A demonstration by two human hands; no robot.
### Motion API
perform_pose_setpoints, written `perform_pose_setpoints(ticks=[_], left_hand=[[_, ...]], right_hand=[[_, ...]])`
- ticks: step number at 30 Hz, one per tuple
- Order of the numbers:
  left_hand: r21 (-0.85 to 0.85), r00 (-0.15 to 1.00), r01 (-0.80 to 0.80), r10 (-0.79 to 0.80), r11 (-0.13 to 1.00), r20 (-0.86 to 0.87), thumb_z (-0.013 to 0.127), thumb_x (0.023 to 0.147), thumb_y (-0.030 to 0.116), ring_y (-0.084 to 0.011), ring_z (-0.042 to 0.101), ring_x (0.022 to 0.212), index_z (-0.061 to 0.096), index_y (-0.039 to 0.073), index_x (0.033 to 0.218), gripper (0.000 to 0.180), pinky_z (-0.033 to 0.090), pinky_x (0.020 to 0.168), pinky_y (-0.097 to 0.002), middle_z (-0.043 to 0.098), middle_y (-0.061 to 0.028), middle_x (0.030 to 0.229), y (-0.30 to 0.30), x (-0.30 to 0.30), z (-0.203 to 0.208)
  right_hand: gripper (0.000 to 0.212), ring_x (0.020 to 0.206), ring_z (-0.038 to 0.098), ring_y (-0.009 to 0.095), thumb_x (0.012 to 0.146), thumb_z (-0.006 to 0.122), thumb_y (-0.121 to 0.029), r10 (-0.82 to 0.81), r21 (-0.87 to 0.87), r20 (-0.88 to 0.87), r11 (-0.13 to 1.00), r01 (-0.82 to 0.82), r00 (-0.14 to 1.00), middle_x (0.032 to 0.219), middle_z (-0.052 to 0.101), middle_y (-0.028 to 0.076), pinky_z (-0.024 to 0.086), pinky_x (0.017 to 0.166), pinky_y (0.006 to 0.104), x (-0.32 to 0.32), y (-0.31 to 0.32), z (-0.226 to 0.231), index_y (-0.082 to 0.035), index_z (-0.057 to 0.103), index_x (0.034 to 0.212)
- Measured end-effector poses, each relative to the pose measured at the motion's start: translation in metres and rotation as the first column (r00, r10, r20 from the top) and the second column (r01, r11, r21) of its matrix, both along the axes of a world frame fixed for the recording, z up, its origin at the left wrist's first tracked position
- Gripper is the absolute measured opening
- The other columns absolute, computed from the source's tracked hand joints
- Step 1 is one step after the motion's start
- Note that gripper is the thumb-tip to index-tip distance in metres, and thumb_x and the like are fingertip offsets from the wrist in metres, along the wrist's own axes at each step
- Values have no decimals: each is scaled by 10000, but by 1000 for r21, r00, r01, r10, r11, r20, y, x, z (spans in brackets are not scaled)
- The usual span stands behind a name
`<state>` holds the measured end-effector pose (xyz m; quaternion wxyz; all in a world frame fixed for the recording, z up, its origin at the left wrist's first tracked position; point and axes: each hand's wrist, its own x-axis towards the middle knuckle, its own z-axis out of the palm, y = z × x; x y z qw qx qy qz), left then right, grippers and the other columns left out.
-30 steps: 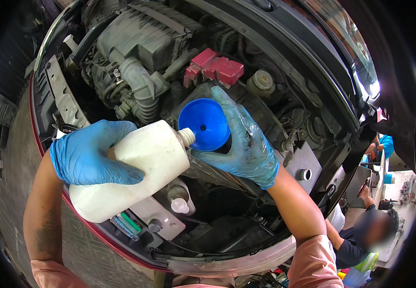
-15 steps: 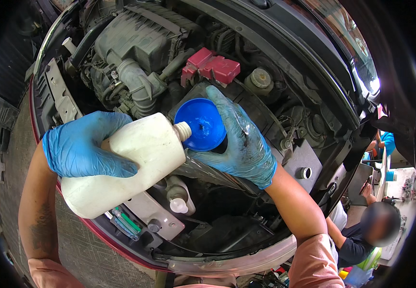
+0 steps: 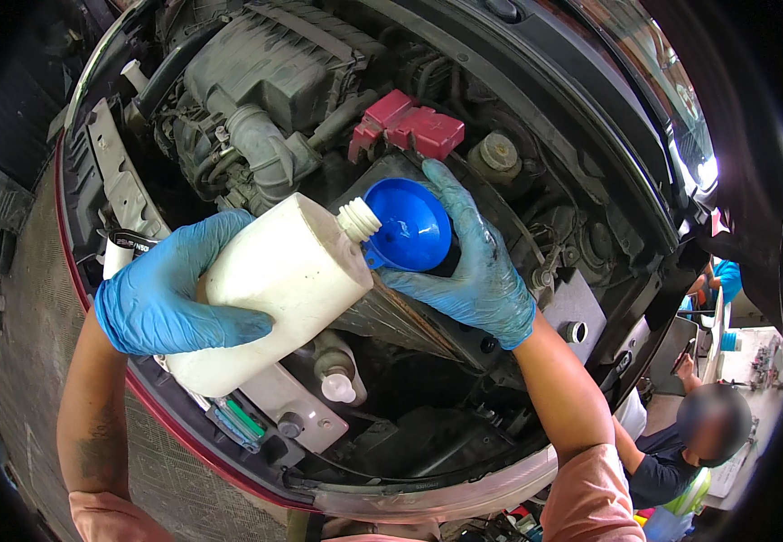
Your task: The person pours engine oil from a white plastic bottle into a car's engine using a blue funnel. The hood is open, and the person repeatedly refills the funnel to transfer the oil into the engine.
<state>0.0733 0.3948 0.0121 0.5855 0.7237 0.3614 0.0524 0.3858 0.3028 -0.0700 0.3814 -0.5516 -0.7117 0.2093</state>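
Observation:
My left hand (image 3: 173,294), in a blue glove, is closed around the body of a white plastic bottle (image 3: 279,294). The bottle lies tilted, its uncapped threaded neck at the rim of a blue funnel (image 3: 412,221). No stream of liquid shows between them. My right hand (image 3: 473,266), in a stained blue glove, grips the funnel from the right, thumb below and fingers along the far side. Light glints inside the funnel's bowl. Its lower end is hidden.
Around my hands is a car's engine bay, with a black air filter box (image 3: 270,68), a red plastic cover (image 3: 410,126) and a round-capped reservoir (image 3: 497,155). A white-capped filler neck (image 3: 337,384) and several pens (image 3: 236,420) are nearer. A co-worker (image 3: 667,452) is at right.
Both hands have shifted a little to the right, with the bottle and funnel. The bottle has turned so its neck points more toward the far side. A white cylindrical thing now shows beside my left hand.

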Motion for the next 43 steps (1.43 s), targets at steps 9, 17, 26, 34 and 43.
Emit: perform_pose_setpoints(ticks=[9,17,26,34,43], left_hand=[[-56,936,-265,271,963,224,936,667,253,-200,572,1247,483,-27,1470,963,434,1101,-380,608,-111,1356,-17,-31,-22],[-303,758,-455,543,837,362,949,603,252,-239,584,1310,366,-60,1544,1150,441,1124,-396,575,-142,1447,-31,-72,-51],[-294,868,-324,406,899,286,928,615,250,-201,621,1180,476,-53,1457,1002,479,1035,-345,641,-115,1309,-11,-59,-41],[-163,990,108,-121,981,-69,901,611,245,-141,628,959,605,-14,1263,761,526,885,-331,686,-55,1066,35,-4,1],[-150,948,222,-249,963,-198,891,699,232,-151,650,912,669,-10,1119,533,539,845,-332,705,-85,986,51,25,24]], right_hand=[[1092,1440,478,300,745,948,-294,-79,-220,-289,975,14,954,1559,458,231,382,1192,432,7,0,-2,18,322,1583],[1164,1421,486,274,716,957,-237,-133,-230,-494,973,18,859,1535,466,183,386,1190,430,10,-3,3,-21,256,1619],[1146,1391,531,324,708,972,-285,-34,-84,-133,996,23,991,1515,489,251,440,1147,434,17,-1,14,34,304,1583],[1106,1345,570,407,660,1006,-311,50,120,98,991,-61,994,1504,511,278,432,1155,499,-10,1,2,42,408,1521],[1072,1347,567,415,701,971,-332,39,69,119,996,-48,992,1507,523,252,449,1139,492,-11,-1,11,23,400,1537]])
